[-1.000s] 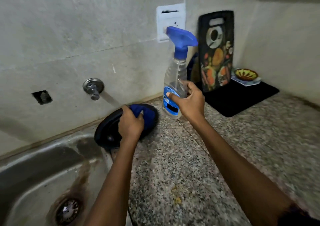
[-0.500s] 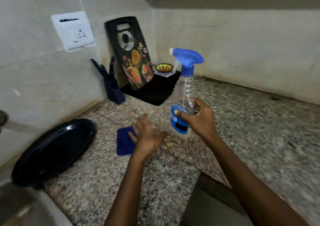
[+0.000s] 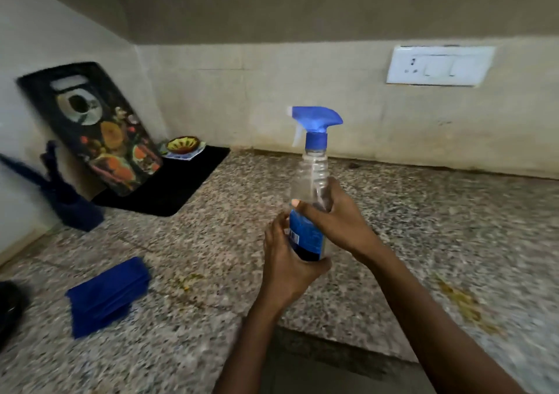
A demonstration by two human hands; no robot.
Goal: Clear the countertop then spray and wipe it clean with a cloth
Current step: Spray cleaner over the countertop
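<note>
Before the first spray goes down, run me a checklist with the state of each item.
1. Spray bottle gripped: ok, right hand round the middle, left hand at the base.
2. Finger on trigger: not ok, both hands sit below the blue spray head.
3. Blue cloth ready: ok, folded on the countertop.
4. Countertop cleared: not ok, cutting board and small bowl remain in the corner.
5. Liquid level: cannot tell.

No legible text; spray bottle (image 3: 311, 182) blue label too blurred to read.
</note>
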